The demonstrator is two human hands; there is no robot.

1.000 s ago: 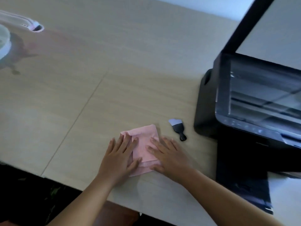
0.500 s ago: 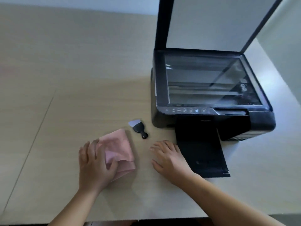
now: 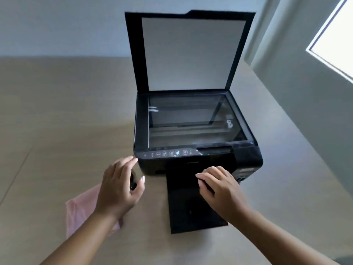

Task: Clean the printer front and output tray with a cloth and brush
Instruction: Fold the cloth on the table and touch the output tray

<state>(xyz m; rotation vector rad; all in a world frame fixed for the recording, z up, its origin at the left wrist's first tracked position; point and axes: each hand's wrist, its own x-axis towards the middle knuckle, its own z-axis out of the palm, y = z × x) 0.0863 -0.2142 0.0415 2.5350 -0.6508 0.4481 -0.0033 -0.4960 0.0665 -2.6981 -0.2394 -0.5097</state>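
The printer [image 3: 196, 131] sits on the table [image 3: 57, 121], lid up, output tray [image 3: 191, 205] out, seemingly unwiped yet. The right hand [image 3: 221, 190] rests loosely spread and empty on the tray; the left hand [image 3: 120, 188] hovers half-curled above the brush [image 3: 133, 181], gripping nothing, the pink cloth [image 3: 80, 213] lying beneath its wrist.

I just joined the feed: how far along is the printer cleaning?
Early. Done: only setup, with the printer scanner lid up and output tray extended. In hand: nothing clearly gripped; the left hand hovers over the brush, the right hand over the tray. The pink cloth lies unused. Left: all wiping and brushing.
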